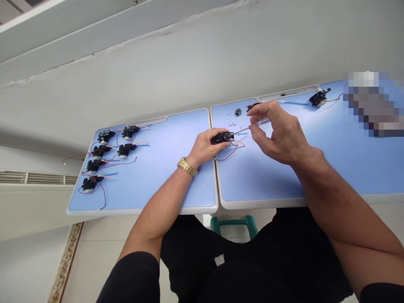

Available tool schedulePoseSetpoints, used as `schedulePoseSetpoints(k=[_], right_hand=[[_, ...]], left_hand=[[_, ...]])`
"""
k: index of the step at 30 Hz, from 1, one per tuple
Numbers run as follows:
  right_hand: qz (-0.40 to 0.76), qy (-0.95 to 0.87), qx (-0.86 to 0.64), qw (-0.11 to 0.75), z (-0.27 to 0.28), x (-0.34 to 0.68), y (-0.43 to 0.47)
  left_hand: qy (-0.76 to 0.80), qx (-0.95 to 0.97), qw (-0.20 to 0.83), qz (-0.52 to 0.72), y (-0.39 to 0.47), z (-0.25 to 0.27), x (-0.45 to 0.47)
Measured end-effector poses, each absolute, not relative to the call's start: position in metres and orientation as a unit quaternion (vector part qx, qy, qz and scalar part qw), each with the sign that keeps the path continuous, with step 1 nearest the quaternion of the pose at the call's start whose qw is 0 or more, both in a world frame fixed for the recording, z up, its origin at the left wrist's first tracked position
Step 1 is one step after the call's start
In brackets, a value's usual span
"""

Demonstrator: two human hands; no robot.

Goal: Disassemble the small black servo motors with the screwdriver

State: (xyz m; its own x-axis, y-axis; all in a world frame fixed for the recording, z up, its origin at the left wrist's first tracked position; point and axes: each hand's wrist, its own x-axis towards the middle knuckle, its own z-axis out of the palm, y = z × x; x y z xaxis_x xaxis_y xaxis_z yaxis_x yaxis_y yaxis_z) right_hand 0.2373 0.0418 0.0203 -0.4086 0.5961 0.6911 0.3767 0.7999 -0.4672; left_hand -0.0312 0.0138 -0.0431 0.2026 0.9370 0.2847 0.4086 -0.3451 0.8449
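Note:
My left hand (204, 147), with a gold watch (187, 166) at the wrist, grips a small black motor assembly (222, 137) near the seam between two tables. Red wires and thin blue and pinkish tubes come off its right side. In my right hand (277, 134) is a screwdriver (259, 123) with a clear handle, pinched between the fingers. Its thin shaft slants down to the left, and the tip meets the top of the assembly. Several tiny dark pieces, perhaps screws, (232, 124) lie just beyond, near a small round black part (238, 112).
Several similar black assemblies (127, 150) with wires and tubes stand on the left table (160, 185). Another black assembly (318, 97) is at the far right, beside a pixelated area. A pen (293, 93) lies in the back groove. A green stool (234, 221) shows below.

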Motion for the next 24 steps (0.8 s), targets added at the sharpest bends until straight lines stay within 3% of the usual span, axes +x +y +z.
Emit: schedulePoseSetpoints(k=[24], right_hand=[[0.156,-0.818,-0.316,0.455,0.0201,0.2380,0.0430]], left_hand=[[0.470,0.703,0.326,0.422,0.0130,-0.0415,-0.0304]])
